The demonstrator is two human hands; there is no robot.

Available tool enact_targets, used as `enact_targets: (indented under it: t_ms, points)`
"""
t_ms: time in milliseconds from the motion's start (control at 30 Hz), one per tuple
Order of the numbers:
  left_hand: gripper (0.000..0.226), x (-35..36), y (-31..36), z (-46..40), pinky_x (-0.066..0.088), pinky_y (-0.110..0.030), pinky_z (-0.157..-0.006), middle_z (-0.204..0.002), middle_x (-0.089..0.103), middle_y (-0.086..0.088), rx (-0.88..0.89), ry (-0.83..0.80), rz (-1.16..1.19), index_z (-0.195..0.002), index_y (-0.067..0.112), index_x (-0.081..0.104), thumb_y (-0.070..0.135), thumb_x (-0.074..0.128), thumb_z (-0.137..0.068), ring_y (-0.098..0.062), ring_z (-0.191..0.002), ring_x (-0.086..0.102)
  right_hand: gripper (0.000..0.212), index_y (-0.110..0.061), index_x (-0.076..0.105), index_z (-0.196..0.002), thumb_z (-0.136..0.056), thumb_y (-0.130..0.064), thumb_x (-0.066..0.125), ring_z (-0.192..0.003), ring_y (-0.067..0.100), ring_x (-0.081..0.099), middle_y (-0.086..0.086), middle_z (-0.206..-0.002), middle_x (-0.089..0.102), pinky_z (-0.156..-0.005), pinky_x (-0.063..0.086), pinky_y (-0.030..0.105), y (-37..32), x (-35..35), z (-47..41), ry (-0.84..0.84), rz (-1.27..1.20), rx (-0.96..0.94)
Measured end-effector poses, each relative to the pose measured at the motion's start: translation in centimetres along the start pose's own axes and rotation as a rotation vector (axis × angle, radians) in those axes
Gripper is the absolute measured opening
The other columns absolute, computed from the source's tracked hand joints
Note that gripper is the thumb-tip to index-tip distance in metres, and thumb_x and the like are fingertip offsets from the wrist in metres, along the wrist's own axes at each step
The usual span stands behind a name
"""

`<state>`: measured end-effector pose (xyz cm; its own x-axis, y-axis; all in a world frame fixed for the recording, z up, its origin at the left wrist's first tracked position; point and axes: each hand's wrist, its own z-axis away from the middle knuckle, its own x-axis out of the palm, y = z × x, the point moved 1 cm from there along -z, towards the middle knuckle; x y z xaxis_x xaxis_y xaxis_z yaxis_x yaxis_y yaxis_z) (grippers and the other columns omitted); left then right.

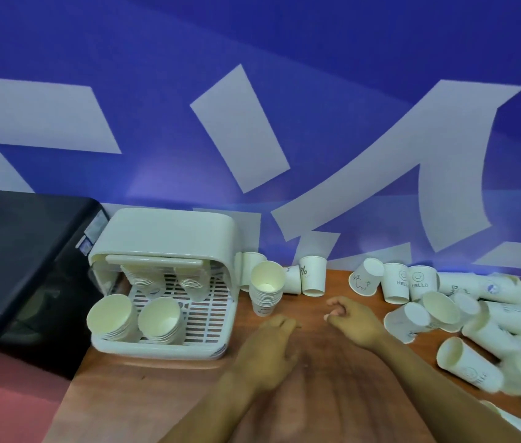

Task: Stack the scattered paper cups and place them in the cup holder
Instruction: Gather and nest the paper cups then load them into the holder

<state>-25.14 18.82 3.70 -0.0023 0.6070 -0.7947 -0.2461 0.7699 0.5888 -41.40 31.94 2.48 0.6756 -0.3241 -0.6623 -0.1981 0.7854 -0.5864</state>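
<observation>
Blue wall (316,59) with big pale shapes fills the back, above my brown wooden table (157,394). A black box (22,266) sits at the far left, and just beside it the white cup holder (169,238) stands with its lid up, stacks of paper cups inside on the slotted tray. A stack of cups (265,289) stands upright just right of the holder. Loose cups (476,314) lie scattered and tipped across the right side of the table. My left hand (272,350) rests low on the table, fingers curled under, holding nothing. My right hand (352,321) is near it, fingers loosely curled, gripping nothing
</observation>
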Motion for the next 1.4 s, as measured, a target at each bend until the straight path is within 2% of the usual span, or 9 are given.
enact_targets:
  t_ms: [100,200,400,567,800,867,1067,1200,1400]
  points:
    - [0.054,1.6,1.7,-3.0,0.036,-0.029,-0.102,-0.140,0.040,-0.002,-0.010,-0.065,-0.067,-0.136,0.017,0.042,0.018,0.057,-0.084,-0.021,-0.128,0.040,0.041,-0.019,0.051,-0.126,-0.088,-0.028,0.062,-0.097,0.016,0.057,0.001,-0.101,0.062,-0.083,0.037,0.024,1.0,-1.3,-1.7,0.029,-0.009,-0.005]
    - [0.066,3.2,2.9,-5.6,0.018,-0.034,-0.117,-0.157,0.018,-0.008,-0.058,-0.113,-0.185,-0.147,0.017,0.027,0.014,0.053,-0.087,-0.026,-0.145,0.017,0.046,-0.019,0.045,-0.131,-0.088,-0.029,0.062,-0.097,0.016,0.053,0.001,-0.103,0.059,-0.082,0.033,0.022,1.9,-2.0,-3.3,0.040,-0.025,0.007]
    - [0.072,4.8,3.3,-11.4,0.006,-0.040,-0.119,-0.159,-0.005,-0.016,-0.193,-0.056,-0.302,-0.152,0.014,0.003,0.005,0.042,-0.093,-0.030,-0.148,-0.004,0.060,-0.020,0.036,-0.139,-0.088,-0.040,0.060,-0.111,0.021,0.055,0.006,-0.121,0.060,-0.090,0.036,0.027,2.8,-2.3,-7.4,0.041,-0.079,0.037]
    - [0.062,4.5,1.8,-16.5,0.010,-0.040,-0.119,-0.158,0.006,-0.020,-0.327,0.010,-0.373,-0.151,0.006,0.004,0.007,0.036,-0.098,-0.034,-0.147,0.006,0.064,-0.018,0.035,-0.140,-0.087,-0.044,0.060,-0.111,0.022,0.054,0.004,-0.121,0.058,-0.091,0.037,0.030,3.3,-1.7,-10.2,0.040,-0.101,0.072]
    - [0.058,4.6,-0.5,-19.8,0.032,-0.044,-0.110,-0.150,0.026,-0.020,-0.534,-0.098,-0.522,-0.145,0.004,0.016,0.016,0.045,-0.096,-0.036,-0.139,0.027,0.043,-0.025,0.041,-0.117,-0.085,-0.039,0.065,-0.091,0.015,0.055,-0.004,-0.101,0.060,-0.078,0.037,0.025,3.5,-0.6,-13.2,0.009,-0.219,0.047]
    - [0.054,4.7,-0.9,-20.3,0.034,-0.046,-0.107,-0.145,0.035,-0.018,-0.551,-0.125,-0.574,-0.143,0.006,0.021,0.018,0.045,-0.096,-0.034,-0.134,0.034,0.053,-0.021,0.042,-0.122,-0.080,-0.043,0.067,-0.094,0.017,0.061,-0.003,-0.107,0.065,-0.083,0.045,0.031,3.5,0.1,-14.0,0.013,-0.277,0.043]
    - [0.050,4.9,-0.8,-21.0,0.037,-0.044,-0.103,-0.140,0.039,-0.014,-0.523,-0.131,-0.544,-0.140,0.010,0.026,0.015,0.047,-0.095,-0.032,-0.131,0.038,0.069,-0.025,0.036,-0.133,-0.076,-0.047,0.070,-0.102,0.020,0.062,0.001,-0.118,0.064,-0.090,0.048,0.038,3.8,1.3,-15.1,0.042,-0.356,0.012]
    - [0.050,5.1,-0.3,-20.6,0.039,-0.042,-0.098,-0.138,0.040,-0.012,-0.487,-0.120,-0.525,-0.140,0.011,0.026,0.018,0.047,-0.095,-0.032,-0.128,0.041,0.072,-0.019,0.031,-0.138,-0.080,-0.032,0.072,-0.112,0.022,0.056,-0.001,-0.127,0.054,-0.095,0.045,0.036,3.7,1.0,-14.7,0.055,-0.407,0.003]
    - [0.054,5.7,1.8,-19.3,0.043,-0.040,-0.090,-0.133,0.048,-0.008,-0.377,-0.118,-0.377,-0.132,0.016,0.033,0.031,0.059,-0.087,-0.031,-0.120,0.046,0.055,-0.025,0.038,-0.119,-0.078,-0.019,0.074,-0.105,0.017,0.054,-0.003,-0.117,0.054,-0.086,0.040,0.028,5.1,-1.2,-11.7,0.161,-0.469,-0.044]
